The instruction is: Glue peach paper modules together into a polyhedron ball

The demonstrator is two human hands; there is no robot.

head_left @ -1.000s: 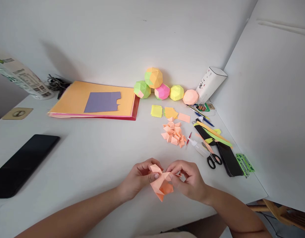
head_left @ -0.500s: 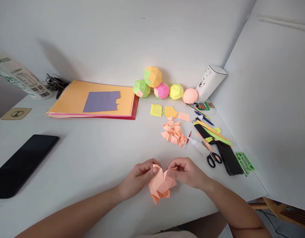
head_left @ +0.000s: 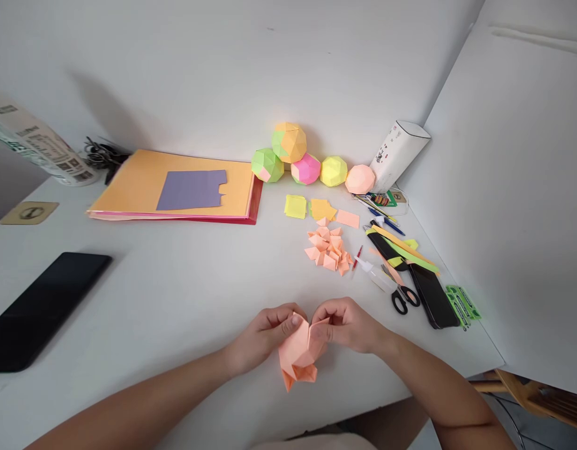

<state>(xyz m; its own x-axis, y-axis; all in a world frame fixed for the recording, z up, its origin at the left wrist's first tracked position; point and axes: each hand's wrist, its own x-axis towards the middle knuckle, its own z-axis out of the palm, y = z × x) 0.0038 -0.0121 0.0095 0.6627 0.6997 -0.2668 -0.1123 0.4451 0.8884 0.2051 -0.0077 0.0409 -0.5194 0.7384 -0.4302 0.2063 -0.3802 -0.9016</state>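
Just above the front part of the table, a peach folded-paper piece (head_left: 295, 350) is held between both hands. My left hand (head_left: 264, 334) is closed on its upper left side, thumb flat on the paper. My right hand (head_left: 347, 325) pinches the upper right edge between thumb and fingers. Pointed flaps stick out at the bottom of the piece. The fingers behind the paper are hidden. Beyond the hands lies a pile of small folded peach paper units (head_left: 328, 250).
Paper balls (head_left: 334, 172) line the wall, one stacked on two others. Scissors (head_left: 405, 299), a glue bottle (head_left: 375, 275) and a black phone (head_left: 433, 294) lie right. Left are a large black device (head_left: 49, 306) and a paper stack (head_left: 124, 187).
My right hand has moved slightly left, closer to my left hand. The gap at the top of the peach paper piece has narrowed, and its lower flaps have shifted left.
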